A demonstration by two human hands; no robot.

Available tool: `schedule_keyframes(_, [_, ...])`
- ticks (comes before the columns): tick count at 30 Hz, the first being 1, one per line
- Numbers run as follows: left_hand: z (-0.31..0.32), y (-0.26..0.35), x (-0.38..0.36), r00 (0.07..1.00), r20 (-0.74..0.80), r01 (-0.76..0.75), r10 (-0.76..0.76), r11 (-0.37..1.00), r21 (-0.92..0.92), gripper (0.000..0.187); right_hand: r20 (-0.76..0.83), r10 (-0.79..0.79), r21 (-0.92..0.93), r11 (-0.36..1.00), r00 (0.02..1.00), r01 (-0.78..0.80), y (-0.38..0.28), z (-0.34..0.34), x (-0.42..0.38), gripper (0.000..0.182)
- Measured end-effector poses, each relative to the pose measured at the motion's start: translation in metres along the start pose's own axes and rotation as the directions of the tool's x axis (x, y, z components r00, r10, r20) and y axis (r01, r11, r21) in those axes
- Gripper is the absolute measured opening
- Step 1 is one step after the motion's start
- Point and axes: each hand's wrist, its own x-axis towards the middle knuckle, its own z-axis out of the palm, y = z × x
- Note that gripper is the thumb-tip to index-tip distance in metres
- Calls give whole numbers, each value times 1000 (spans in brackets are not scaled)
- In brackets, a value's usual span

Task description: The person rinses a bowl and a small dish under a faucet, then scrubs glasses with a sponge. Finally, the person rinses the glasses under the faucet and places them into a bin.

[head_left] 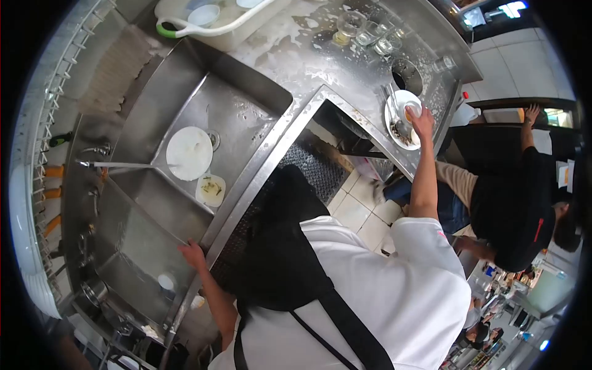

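My left hand [194,254] is at the front edge of the lower steel sink basin [148,246], fingers slightly apart and nothing held in them. My right hand [421,122] reaches over a white plate [393,126] at the counter's right end. Its fingers are closed on what looks like a small clear cup [414,109], partly hidden by the hand. Food scraps and cutlery [391,98] lie on that plate. In the upper basin [246,117] sit a white round plate [189,153] and a small white dish [210,189] with food bits.
A round hole [407,77] opens in the wet, soapy counter [296,49] beside several glasses [370,34]. A white tub [228,21] with dishes stands at top left. A faucet [98,150] reaches over the sinks. A co-worker in black [512,203] stands at right.
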Motion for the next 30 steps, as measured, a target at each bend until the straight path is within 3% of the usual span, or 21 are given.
schedule_keyframes(2, [6,-14,2,994,-14,-110,112,988,108,55,228,132,-103,989,965,-111,-14,16,10,94])
schedule_keyframes(3, [9,-21,1,990,-37,-128,134,983,132,55,277,54,-297,954,959,32,13,49,25,88])
schedule_keyframes(4, [15,-21,4,991,-104,-80,89,993,88,56,381,101,-321,947,919,29,-5,35,30,79])
schedule_keyframes(6, [5,-3,-10,989,-144,-25,23,1000,-15,57,395,-189,-448,814,899,369,144,165,108,45])
schedule_keyframes(7, [5,-4,-14,993,-120,-7,2,999,-45,56,202,161,-335,938,966,-86,37,88,68,42])
schedule_keyframes(9, [-31,20,-30,999,-15,42,-43,997,-68,54,351,59,-23,998,934,-54,40,75,77,48])
schedule_keyframes(10, [-52,37,-38,996,59,77,-73,995,-70,54,289,-161,255,963,944,86,66,89,89,40])
schedule_keyframes(11, [-49,33,-39,998,12,69,-68,994,-84,52,464,340,334,788,818,-517,15,58,80,40])
schedule_keyframes(12, [-46,27,-41,997,-37,58,-62,994,-98,50,453,185,504,754,872,-422,-22,30,66,36])
schedule_keyframes(14, [-43,21,-46,991,-128,32,-47,993,-115,47,529,317,549,580,787,-602,-91,-8,51,49])
schedule_keyframes(16, [-40,20,-53,977,-213,0,-26,993,-119,44,644,94,685,371,759,-627,-172,-36,30,58])
schedule_keyframes(17, [-39,21,-56,957,-291,-49,6,989,-139,40,652,58,683,388,756,-619,-198,-32,25,58])
schedule_keyframes(19, [-39,27,-64,925,-380,-70,2,984,-164,36,701,-245,706,104,670,-700,-249,-20,22,66])
schedule_keyframes(20, [-38,32,-68,894,-445,-44,-39,984,-174,31,689,-379,684,58,618,-727,-273,1,20,64])
schedule_keyframes(22, [-38,42,-74,850,-512,26,-125,980,-196,26,654,-647,577,93,391,-811,-349,23,-10,70])
schedule_keyframes(24, [-41,50,-76,784,-531,152,-321,929,-338,19,689,-706,447,235,165,-863,-421,52,-49,71])
schedule_keyframes(25, [-48,52,-76,783,-550,101,-289,933,-346,14,713,-698,430,364,64,-826,-452,77,-66,68])
schedule_keyframes(27, [-48,53,-74,751,-567,135,-338,919,-370,13,772,-621,537,524,136,-661,-508,157,-110,54])
schedule_keyframes(28, [-48,52,-75,743,-585,107,-325,921,-376,11,792,-606,541,646,68,-538,-533,203,-133,53])
schedule_keyframes(29, [-49,52,-76,719,-588,157,-371,910,-383,11,865,-490,494,787,112,-368,-556,219,-162,53])
schedule_keyframes(30, [-49,52,-77,736,-574,154,-359,915,-374,11,836,-543,544,800,79,-253,-575,266,-189,52])
